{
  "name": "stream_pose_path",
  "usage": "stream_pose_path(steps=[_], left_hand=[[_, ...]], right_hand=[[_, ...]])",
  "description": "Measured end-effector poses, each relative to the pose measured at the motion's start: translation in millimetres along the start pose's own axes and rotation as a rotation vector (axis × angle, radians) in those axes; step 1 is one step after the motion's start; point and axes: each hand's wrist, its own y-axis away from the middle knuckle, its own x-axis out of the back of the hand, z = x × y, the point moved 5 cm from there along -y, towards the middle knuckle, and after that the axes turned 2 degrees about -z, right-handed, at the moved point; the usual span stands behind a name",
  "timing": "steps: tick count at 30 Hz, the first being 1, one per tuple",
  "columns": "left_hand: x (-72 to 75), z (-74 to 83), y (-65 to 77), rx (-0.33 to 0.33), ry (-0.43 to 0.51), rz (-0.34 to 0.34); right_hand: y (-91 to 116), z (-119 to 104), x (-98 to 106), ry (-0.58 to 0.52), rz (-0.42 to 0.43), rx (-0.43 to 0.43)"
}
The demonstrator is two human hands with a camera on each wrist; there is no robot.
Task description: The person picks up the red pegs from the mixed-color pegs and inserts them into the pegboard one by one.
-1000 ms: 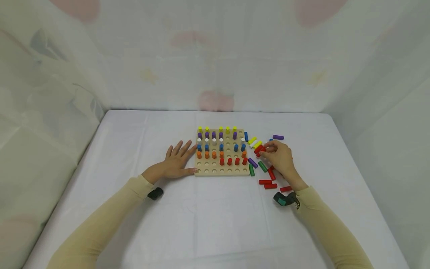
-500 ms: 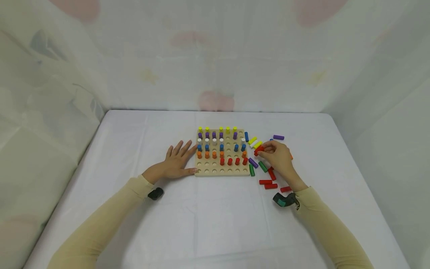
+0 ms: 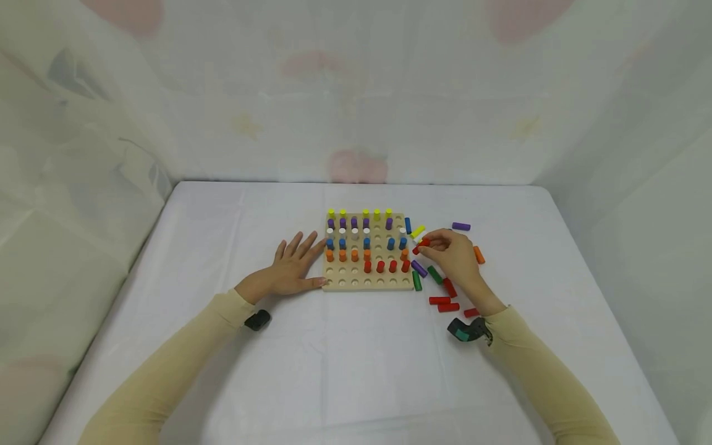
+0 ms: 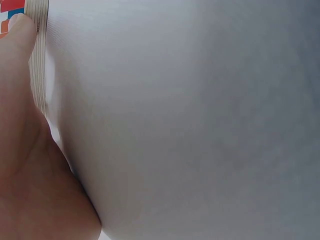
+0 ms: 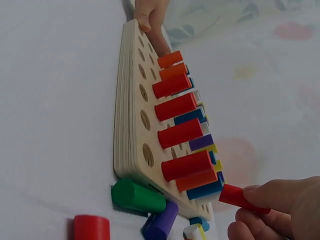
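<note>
A wooden pegboard [image 3: 367, 285] with rows of round holes holds standing pegs in yellow, purple, white, blue, orange and red. My left hand [image 3: 286, 272] lies with fingers spread at the board's left side, its thumb on the near left corner. Just right of the board, my right hand [image 3: 456, 259] pinches a red peg [image 5: 239, 198] between thumb and fingers, and in the right wrist view this peg is held up off the table. In the near part of the board, several red pegs [image 5: 179, 134] stand in one row, with bare holes in front of them.
Loose pegs lie right of the board: a green peg [image 3: 416, 281] and a purple peg [image 3: 419, 268] by its edge, several red ones [image 3: 448, 307], an orange peg [image 3: 479, 254] and another purple peg [image 3: 461, 227] farther out. A white cloth [image 3: 322, 371] covers the table.
My right hand has picked a red peg from the loose pile and shifted left toward the board with it, uncovering the orange peg. The left hand stays in place.
</note>
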Motion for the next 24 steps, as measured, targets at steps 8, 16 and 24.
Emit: stream_pose_path(steps=[8,16,24], left_hand=[[-0.5,0.3,0.0,0.000,0.004,0.002],[-2.0,-1.5,-0.7,0.000,-0.008,0.007],[-1.4,-1.6,-0.7,0.004,-0.005,0.001]], right_hand=[[-1,-9,-5,-0.054,-0.036,0.015],[-3,-17,-9,-0.046,-0.044,0.038],[-6,-28,-15,-0.065,-0.065,0.086]])
